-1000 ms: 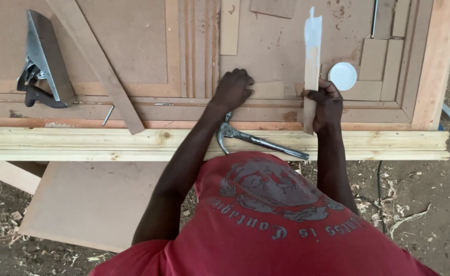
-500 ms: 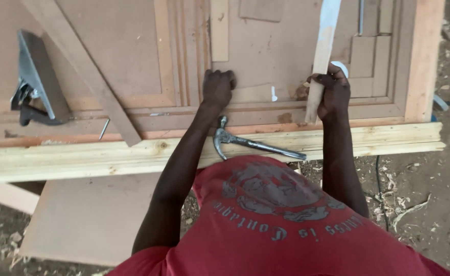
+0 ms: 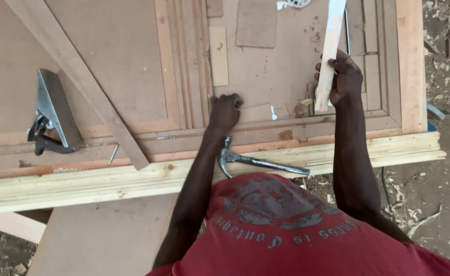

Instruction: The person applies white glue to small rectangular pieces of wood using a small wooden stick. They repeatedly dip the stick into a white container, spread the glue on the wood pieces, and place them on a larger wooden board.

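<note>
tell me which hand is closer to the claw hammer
Left. The left hand rests as a fist on the door panel, just above the claw hammer head. The right hand is farther up and to the right, gripping a wooden strip.

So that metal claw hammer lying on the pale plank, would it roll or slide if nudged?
The hammer looks all steel, so probably heavy for its size and stiff. Its claw head lies flat on the plank, so it likely slides or pivots rather than rolls.

Brown panelled door (image 3: 133, 66) across pale timber beam (image 3: 82, 186), bearing hand plane (image 3: 53, 115), claw hammer (image 3: 258, 161), loose slats (image 3: 218, 55).
</note>
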